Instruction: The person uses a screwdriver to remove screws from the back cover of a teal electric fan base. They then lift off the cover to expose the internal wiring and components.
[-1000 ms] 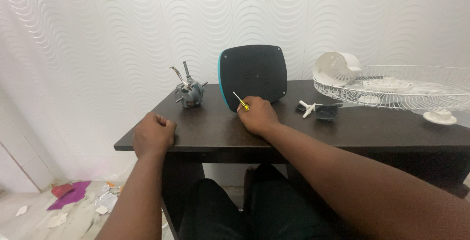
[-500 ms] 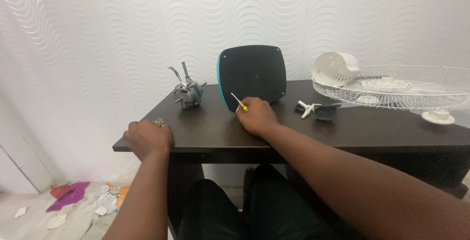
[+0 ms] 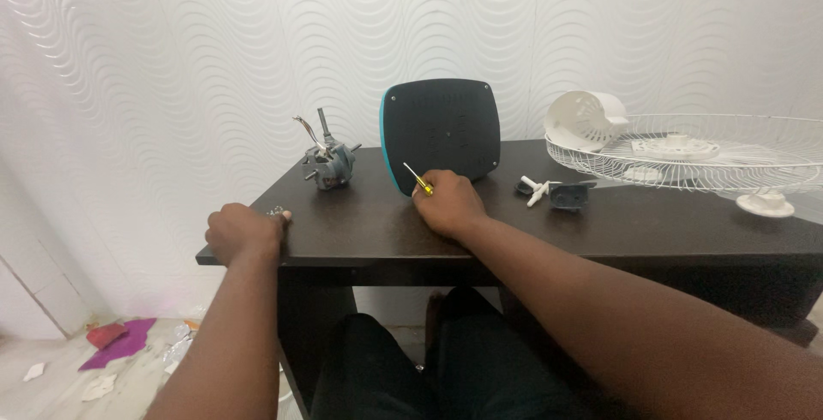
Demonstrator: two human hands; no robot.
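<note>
Screwdriver (image 3: 419,180), small with a yellow handle and a thin metal shaft, sits in the right hand (image 3: 449,202), which is closed around it in a loose fist. The hand rests on the dark table (image 3: 651,227) near its middle, and the shaft sticks up and to the left out of the fist. Just behind the tip stands a dark rounded-square panel with a teal edge (image 3: 441,131), propped upright against the white wavy wall (image 3: 189,69); whether the shaft touches the panel cannot be told from this angle.

The left hand (image 3: 241,231) lies curled at the table's front left corner, fingers drawn in over the edge. A few small metal bits (image 3: 275,210), possibly screws, lie at its knuckles; they are too small to be sure of, and it is unclear whether the hand holds anything.

Further back on the left stands a grey fan motor (image 3: 328,163) with its spindle upright and wires bent off the top. To the right of the panel lie small black and white plastic parts (image 3: 553,191), then a white wire fan guard (image 3: 703,159) lying flat, with a white plastic housing (image 3: 586,117) behind it and a white round cap (image 3: 765,203) in front.
</note>
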